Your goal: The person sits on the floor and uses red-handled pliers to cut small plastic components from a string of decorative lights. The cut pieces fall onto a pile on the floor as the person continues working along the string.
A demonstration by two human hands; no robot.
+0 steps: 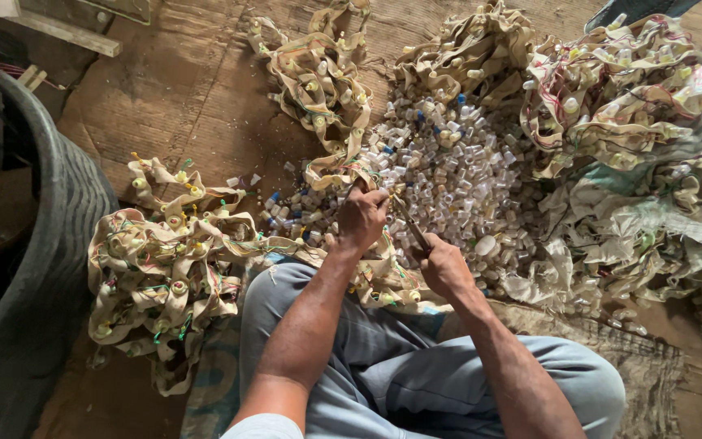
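Gripping a beige fabric strip (343,175) studded with small caps, the left hand (361,218) is closed around it at the centre of the frame, while the right hand (442,264) just beside it is clenched on a thin dark tool (410,225) angled toward the strip. Behind both hands lies a heap of small pale cylinders (448,175); more tangled strips (164,268) sit at lower left beside a dark tub (58,211).

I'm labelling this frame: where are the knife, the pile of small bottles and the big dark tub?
knife (413,230), head view, on the blade.
pile of small bottles (457,183), head view, middle of the heap.
dark tub (67,203), head view, on its outer wall.
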